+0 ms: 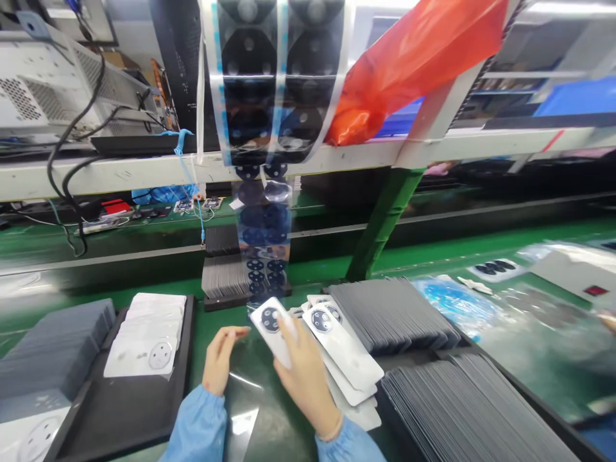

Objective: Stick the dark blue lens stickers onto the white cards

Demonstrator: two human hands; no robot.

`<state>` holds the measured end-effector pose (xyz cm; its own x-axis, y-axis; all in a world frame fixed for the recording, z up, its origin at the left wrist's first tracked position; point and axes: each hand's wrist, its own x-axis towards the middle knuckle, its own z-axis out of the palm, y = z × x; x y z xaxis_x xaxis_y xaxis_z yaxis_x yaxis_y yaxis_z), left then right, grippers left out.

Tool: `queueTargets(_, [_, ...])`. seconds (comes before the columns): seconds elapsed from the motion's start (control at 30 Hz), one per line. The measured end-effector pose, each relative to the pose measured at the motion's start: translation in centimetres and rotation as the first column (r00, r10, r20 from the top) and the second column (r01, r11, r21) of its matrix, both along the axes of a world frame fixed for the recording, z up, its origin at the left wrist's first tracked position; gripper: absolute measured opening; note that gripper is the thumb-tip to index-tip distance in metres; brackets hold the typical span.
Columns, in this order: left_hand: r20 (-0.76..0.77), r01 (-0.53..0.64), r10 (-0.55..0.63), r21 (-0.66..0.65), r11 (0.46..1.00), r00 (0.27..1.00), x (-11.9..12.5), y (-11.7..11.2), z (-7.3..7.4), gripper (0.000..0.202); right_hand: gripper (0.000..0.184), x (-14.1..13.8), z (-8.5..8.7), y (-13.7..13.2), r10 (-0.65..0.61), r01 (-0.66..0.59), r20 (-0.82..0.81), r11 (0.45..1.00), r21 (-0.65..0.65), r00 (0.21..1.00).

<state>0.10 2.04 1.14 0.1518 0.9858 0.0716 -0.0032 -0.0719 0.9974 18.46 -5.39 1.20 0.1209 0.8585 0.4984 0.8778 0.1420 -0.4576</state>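
Note:
My right hand (301,372) grips a white phone back cover (270,324) with a round dark camera ring, holding it tilted above the green mat. Just right of it lies a fanned pile of similar white covers (349,356). My left hand (219,359) hovers beside the held cover, fingers loosely curled and apart, holding nothing I can see. A hanging clear film strip with black round stickers (262,122) drops from the shelf down to just above the held cover.
A black tray (96,410) at the left holds a row of white covers (149,333). Grey stacked sheets (394,314) fill trays at the right and more lie at far left. A green post (380,224) and a conveyor belt run behind. An orange bag (414,58) hangs overhead.

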Motion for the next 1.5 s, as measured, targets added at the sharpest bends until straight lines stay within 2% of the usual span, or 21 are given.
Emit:
queueTargets(0.07, [-0.189,-0.162,0.208,0.232,0.959,0.960,-2.1,1.1,0.4,0.027,0.063,3.2,-0.3,-0.2,-0.078,0.075,0.060,0.996,0.057,0.995])
queueTargets(0.1, [-0.281,-0.243,0.339,0.326,0.914,0.898,-3.4,1.7,0.5,0.024,0.058,4.8,-0.8,-0.3,-0.114,0.107,0.089,0.991,0.079,0.990])
queueTargets(0.17, [-0.457,-0.352,0.534,0.426,0.834,0.712,-6.2,2.6,0.6,0.029,0.054,7.3,-2.0,-0.4,-0.183,0.168,0.151,0.980,0.108,0.971])
queueTargets(0.2, [-0.534,-0.384,0.578,0.437,0.813,0.617,-7.6,2.9,0.5,0.036,0.055,8.0,-2.6,-0.4,-0.216,0.195,0.185,0.973,0.123,0.959])
queueTargets(0.23, [-0.599,-0.410,0.594,0.430,0.804,0.537,-9.0,3.0,0.5,0.043,0.058,8.4,-3.0,-0.4,-0.250,0.228,0.199,0.965,0.127,0.948])
queueTargets(0.3, [-0.684,-0.448,0.580,0.392,0.803,0.442,-11.6,2.8,0.2,0.054,0.062,8.0,-3.3,-0.5,-0.268,0.244,0.198,0.960,0.139,0.943])
queueTargets(0.47, [-0.889,-0.395,0.301,0.154,0.906,0.344,-15.3,2.1,-0.7,0.084,0.063,4.1,-1.7,0.3,-0.108,0.096,0.095,0.988,0.118,0.990])
queueTargets(0.53, [-0.902,-0.383,0.269,0.129,0.915,0.338,-15.8,2.3,-1.1,0.086,0.058,2.2,-1.9,1.4,-0.005,0.003,0.034,0.998,0.061,0.999])
queueTargets(0.63, [-0.914,-0.336,0.305,0.209,0.918,0.266,-15.8,2.7,-1.2,0.075,0.055,-0.1,-3.6,3.9,0.082,-0.091,-0.141,0.994,-0.053,0.987])
queueTargets(0.8, [-0.856,-0.247,0.500,0.460,0.853,0.131,-15.8,3.1,-0.8,0.048,0.070,-1.7,-6.6,6.8,-0.053,-0.007,-0.451,0.991,-0.130,0.891])
queueTargets(0.9, [-0.790,-0.228,0.591,0.553,0.801,0.163,-16.0,3.0,-0.4,0.039,0.064,-1.2,-7.1,7.3,-0.061,0.018,-0.568,0.997,-0.081,0.821])
queueTargets(1.03, [-0.648,-0.290,0.698,0.635,0.716,0.304,-15.4,2.5,0.7,0.022,0.052,-0.3,-7.2,7.7,0.020,-0.065,-0.760,0.997,-0.029,0.649])
queueTargets(1.13, [-0.390,-0.523,0.823,0.638,0.565,0.412,-14.1,1.8,2.1,0.028,0.054,-0.3,-7.0,7.7,0.046,-0.109,-0.815,0.994,-0.021,0.577])
queueTargets(1.17, [-0.258,-0.626,0.855,0.592,0.508,0.450,-13.4,1.6,2.6,0.031,0.056,-0.4,-6.8,7.6,0.060,-0.127,-0.832,0.992,-0.013,0.551])
queueTargets(1.2, [-0.109,-0.719,0.856,0.496,0.487,0.505,-12.7,1.4,3.0,0.034,0.058,-0.5,-6.6,7.4,0.077,-0.149,-0.851,0.989,-0.001,0.520])
queueTargets(1.23, [0.036,-0.772,0.820,0.365,0.521,0.571,-11.9,1.3,3.3,0.036,0.060,-0.6,-6.3,7.2,0.097,-0.173,-0.868,0.985,0.013,0.487])
queueTargets(1.27, [0.162,-0.768,0.754,0.228,0.599,0.636,-11.1,1.2,3.5,0.038,0.061,-0.7,-6.0,6.9,0.117,-0.199,-0.881,0.980,0.027,0.458])
queueTargets(1.33, [0.307,-0.625,0.590,0.020,0.780,0.747,-9.2,1.1,3.6,0.040,0.062,-0.7,-5.2,6.4,0.149,-0.238,-0.889,0.970,0.046,0.433])
queueTargets(1.37, [0.322,-0.533,0.516,-0.040,0.845,0.794,-8.1,1.1,3.4,0.041,0.059,-0.7,-4.8,6.1,0.158,-0.242,-0.880,0.969,0.051,0.447])
queueTargets(1.43, [0.295,-0.396,0.409,-0.105,0.912,0.863,-6.0,0.9,2.8,0.042,0.053,-0.5,-4.0,5.7,0.166,-0.228,-0.852,0.972,0.056,0.497])
queueTargets(1.5, [0.288,-0.290,0.328,-0.166,0.942,0.900,-4.0,0.6,2.1,0.040,0.048,-0.3,-3.4,5.4,0.173,-0.216,-0.825,0.974,0.063,0.538])
